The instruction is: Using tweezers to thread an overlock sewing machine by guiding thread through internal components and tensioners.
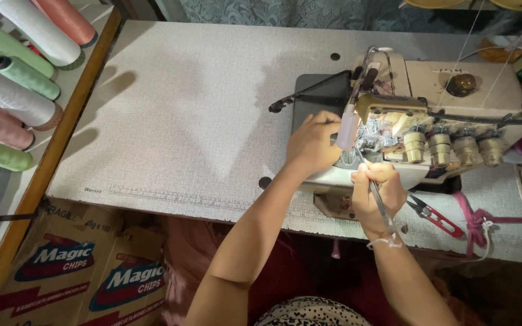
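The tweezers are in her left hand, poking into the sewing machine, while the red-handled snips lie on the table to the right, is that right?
Not quite. The head view shows the tweezers in the right hand, not the left. The left hand rests on the sewing machine near the needle area. The rest holds: the tweezers point into the machine, and the red-handled snips lie on the table to the right.

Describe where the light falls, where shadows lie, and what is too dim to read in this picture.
Head view: a small lamp lights the sewing machine and both hands, left hand, right hand gripping tweezers; soft shadows cross the white table; the space under the table is dim.
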